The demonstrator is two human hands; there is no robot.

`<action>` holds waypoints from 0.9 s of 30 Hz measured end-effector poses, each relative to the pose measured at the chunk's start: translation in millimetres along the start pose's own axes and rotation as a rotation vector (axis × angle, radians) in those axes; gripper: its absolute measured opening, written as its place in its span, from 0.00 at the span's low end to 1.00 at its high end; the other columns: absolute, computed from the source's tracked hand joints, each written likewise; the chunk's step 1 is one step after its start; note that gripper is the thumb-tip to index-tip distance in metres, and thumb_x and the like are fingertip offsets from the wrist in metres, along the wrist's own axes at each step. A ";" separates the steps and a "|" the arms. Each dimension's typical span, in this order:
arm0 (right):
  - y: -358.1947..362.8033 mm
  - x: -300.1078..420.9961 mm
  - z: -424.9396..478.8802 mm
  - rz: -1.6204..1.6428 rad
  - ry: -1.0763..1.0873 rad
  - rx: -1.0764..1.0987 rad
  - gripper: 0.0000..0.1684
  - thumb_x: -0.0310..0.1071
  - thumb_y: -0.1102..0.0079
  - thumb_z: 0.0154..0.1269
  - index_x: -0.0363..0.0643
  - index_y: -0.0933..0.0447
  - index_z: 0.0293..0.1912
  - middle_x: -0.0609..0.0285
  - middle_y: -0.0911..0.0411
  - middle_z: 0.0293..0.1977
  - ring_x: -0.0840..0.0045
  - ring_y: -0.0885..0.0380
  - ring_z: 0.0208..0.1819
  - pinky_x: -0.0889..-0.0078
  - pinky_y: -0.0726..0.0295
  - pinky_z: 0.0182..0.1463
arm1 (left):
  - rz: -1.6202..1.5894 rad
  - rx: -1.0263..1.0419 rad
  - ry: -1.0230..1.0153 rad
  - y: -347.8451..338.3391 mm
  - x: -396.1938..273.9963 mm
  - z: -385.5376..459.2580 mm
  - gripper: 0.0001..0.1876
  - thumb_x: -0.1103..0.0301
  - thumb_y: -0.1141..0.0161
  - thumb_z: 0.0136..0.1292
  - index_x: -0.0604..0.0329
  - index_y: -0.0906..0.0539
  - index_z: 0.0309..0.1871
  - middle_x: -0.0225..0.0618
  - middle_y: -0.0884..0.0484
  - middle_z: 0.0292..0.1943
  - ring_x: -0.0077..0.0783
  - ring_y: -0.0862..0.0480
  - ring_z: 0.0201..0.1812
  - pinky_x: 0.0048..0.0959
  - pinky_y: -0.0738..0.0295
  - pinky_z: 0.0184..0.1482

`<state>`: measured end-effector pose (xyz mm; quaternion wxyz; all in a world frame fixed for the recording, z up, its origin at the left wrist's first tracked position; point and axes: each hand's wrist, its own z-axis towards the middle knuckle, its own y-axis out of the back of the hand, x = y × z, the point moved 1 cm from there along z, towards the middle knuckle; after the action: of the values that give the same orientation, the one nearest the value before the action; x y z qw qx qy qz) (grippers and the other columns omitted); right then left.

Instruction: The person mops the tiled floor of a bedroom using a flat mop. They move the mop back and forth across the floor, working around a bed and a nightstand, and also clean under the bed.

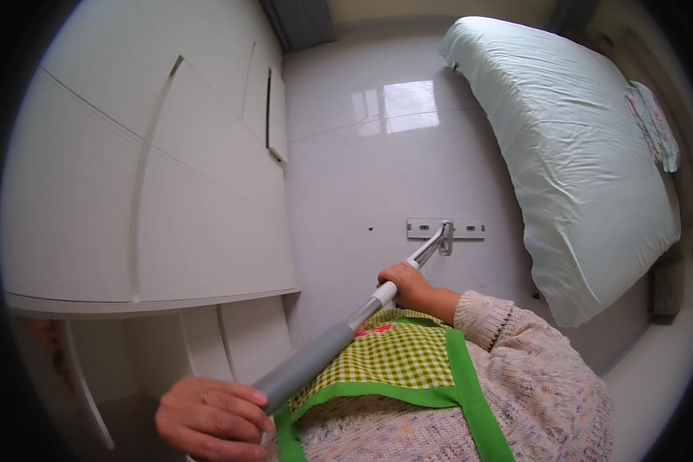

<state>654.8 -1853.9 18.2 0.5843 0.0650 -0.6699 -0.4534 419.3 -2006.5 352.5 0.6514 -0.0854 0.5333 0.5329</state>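
I hold a flat mop slantwise in front of my body. My left hand (pixel 213 420), with a ring on one finger, grips the top end of the grey foam-like handle sleeve (pixel 309 367). Farther down, my right hand (pixel 411 284) is closed around the white section of the mop pole (pixel 386 293). The rectangular mop head (pixel 462 228) lies flat on the glossy tiled floor (pixel 341 190), joined to the pole by a hinged bracket (pixel 446 245). A small dark speck (pixel 371 229) is on the floor to the left of the mop head.
White wardrobe doors (pixel 208 202) line the left side, above open shelving (pixel 150 352). On the right stands a bed with a pale green sheet (pixel 583 161) and a floral cloth (pixel 655 124). A grey curtain (pixel 300 23) hangs at the far end. I wear a green checked apron (pixel 404 358).
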 end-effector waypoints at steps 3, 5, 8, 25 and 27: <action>0.0 18.6 10.8 0.037 0.167 0.095 0.14 0.29 0.37 0.45 0.48 0.28 0.35 0.63 0.25 0.26 0.66 0.24 0.34 0.64 0.29 0.42 | 0.003 -0.069 0.095 -8.1 -32.5 -14.7 0.11 0.66 0.45 0.61 0.63 0.19 0.28 0.39 0.23 0.21 0.40 0.18 0.28 0.41 0.23 0.40; 2.8 34.2 30.7 0.072 0.227 0.191 0.13 0.29 0.38 0.48 0.48 0.29 0.36 0.61 0.24 0.27 0.67 0.24 0.35 0.65 0.31 0.44 | 0.018 -0.108 0.113 -7.1 -48.3 -28.7 0.12 0.65 0.46 0.62 0.63 0.20 0.27 0.39 0.23 0.20 0.40 0.18 0.27 0.42 0.24 0.41; -8.4 48.9 68.3 0.042 0.365 0.336 0.11 0.32 0.39 0.50 0.47 0.29 0.35 0.62 0.24 0.26 0.67 0.23 0.33 0.63 0.30 0.42 | 0.076 -0.295 0.228 -17.4 -74.2 -51.4 0.11 0.64 0.44 0.61 0.62 0.21 0.27 0.39 0.22 0.20 0.40 0.18 0.27 0.42 0.24 0.41; -162.9 169.4 178.0 0.016 0.831 0.821 0.10 0.36 0.41 0.49 0.49 0.23 0.34 0.59 0.21 0.26 0.63 0.21 0.32 0.61 0.25 0.41 | 1.061 -1.505 0.538 -149.3 -125.7 -95.4 0.07 0.69 0.48 0.62 0.62 0.29 0.40 0.35 0.30 0.19 0.32 0.28 0.23 0.39 0.25 0.35; -177.5 168.9 177.6 0.033 0.858 0.850 0.10 0.36 0.41 0.48 0.50 0.23 0.35 0.60 0.21 0.26 0.63 0.21 0.32 0.61 0.25 0.41 | 1.103 -1.557 0.596 -154.2 -122.1 -98.6 0.06 0.67 0.48 0.62 0.60 0.28 0.36 0.37 0.25 0.20 0.33 0.23 0.24 0.41 0.21 0.35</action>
<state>374.6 -1966.7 35.8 0.7321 0.4594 -0.4981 -0.0703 497.5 -2211.6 337.0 -0.0847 -0.3591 0.1423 0.9185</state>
